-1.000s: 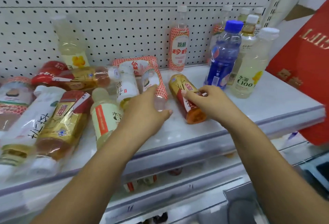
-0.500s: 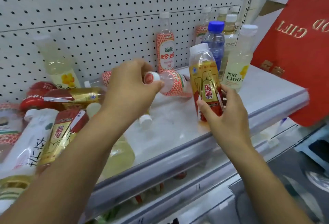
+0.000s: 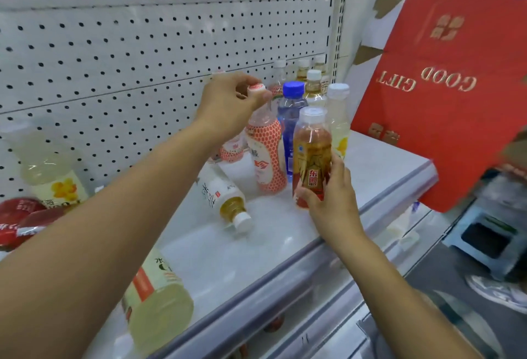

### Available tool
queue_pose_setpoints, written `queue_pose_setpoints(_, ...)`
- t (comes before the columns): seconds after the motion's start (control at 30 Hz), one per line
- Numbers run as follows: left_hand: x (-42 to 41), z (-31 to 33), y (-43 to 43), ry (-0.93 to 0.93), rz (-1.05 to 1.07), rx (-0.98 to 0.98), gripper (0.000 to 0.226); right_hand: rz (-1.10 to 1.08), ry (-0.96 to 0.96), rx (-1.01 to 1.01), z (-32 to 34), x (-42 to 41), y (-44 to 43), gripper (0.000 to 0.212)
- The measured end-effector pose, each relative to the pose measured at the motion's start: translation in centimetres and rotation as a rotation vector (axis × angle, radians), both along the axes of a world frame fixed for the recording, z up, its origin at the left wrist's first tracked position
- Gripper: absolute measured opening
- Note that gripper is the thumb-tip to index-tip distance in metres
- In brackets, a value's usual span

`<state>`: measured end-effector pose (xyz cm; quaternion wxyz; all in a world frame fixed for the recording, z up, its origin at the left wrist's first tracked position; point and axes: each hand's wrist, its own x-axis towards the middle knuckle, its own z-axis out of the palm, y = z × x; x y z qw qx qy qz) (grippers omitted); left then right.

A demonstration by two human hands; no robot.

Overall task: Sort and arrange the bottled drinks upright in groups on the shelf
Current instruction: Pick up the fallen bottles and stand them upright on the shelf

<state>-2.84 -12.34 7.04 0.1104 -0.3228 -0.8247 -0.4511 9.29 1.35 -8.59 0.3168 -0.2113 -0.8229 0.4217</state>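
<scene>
Head view. Shelf [image 3: 256, 253]; upright group [image 3: 291, 107] just behind both grips, toward far right end. Under left hand [image 3: 228, 101]: honeycomb-label bottle [image 3: 268, 159], long axis near vertical, cap [image 3: 255, 89] pinched between fingertips. Right hand [image 3: 330, 201], nearer the group, wrapped round base of amber bottle [image 3: 312, 153]: upright, white-capped, gold-and-red label.

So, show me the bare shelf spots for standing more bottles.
Bare shelf between the yellow bottle and red box, and the front strip between the lying tea bottle and right hand. Crowded: around the blue bottle, and the left end.
</scene>
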Motion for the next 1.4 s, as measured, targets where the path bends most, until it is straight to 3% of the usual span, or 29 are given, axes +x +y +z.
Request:
queue_pose_setpoints(0.17,-1.2,-0.6,1.7,-0.073,-0.057,0.022,0.037,-0.077,0.005,0.037,-0.4,-0.3,0.0,0.088)
queue_pose_setpoints(0.23,-1.2,-0.7,1.5,-0.057,-0.073,0.001,0.039,-0.186,0.088,0.147,-0.6,0.1,-0.7,0.082)
queue_pose_setpoints(0.3,-1.2,-0.8,0.8,-0.034,-0.091,-0.037,0.045,-0.249,0.228,0.282,-0.6,0.4,-1.7,0.068)
queue_pose_setpoints(0.37,-1.5,-0.9,-0.7,-0.041,-0.101,-0.073,0.052,-0.164,0.317,0.345,-0.2,0.3,-2.8,0.049)
queue_pose_setpoints(0.47,-2.6,-1.1,-4.3,-0.040,-0.023,-0.163,0.047,0.082,0.158,0.383,0.3,-0.8,-4.7,0.039)
queue_pose_setpoints(0.57,-4.8,-2.2,-7.9,-0.095,0.124,-0.309,0.041,0.209,-0.101,0.409,0.6,-2.3,-6.3,0.056)
queue_pose_setpoints(0.7,-7.5,-5.5,-11.3,-0.187,0.271,-0.629,0.058,0.248,-0.294,0.408,1.4,-3.4,-7.8,0.072)
queue_pose_setpoints(0.8,-9.0,-7.4,-12.7,-0.179,0.344,-0.835,0.066,0.228,-0.327,0.441,1.5,-3.7,-8.4,0.070)
queue_pose_setpoints(1.0,-11.6,-8.3,-14.0,-0.164,0.457,-0.963,0.066,0.244,-0.265,0.409,0.8,-3.7,-8.4,0.069)
queue_pose_setpoints(1.1,-11.9,-8.2,-14.2,-0.207,0.459,-0.981,0.067,0.255,-0.248,0.381,0.5,-3.7,-8.2,0.067)
queue_pose_setpoints(1.23,-11.3,-7.9,-14.5,-0.403,0.374,-0.829,0.058,0.250,-0.212,0.353,0.1,-3.8,-8.0,0.064)
queue_pose_setpoints(1.4,-10.9,-8.0,-15.5,-0.426,0.310,-0.761,0.064,0.222,-0.170,0.311,-0.2,-3.8,-8.1,0.063)
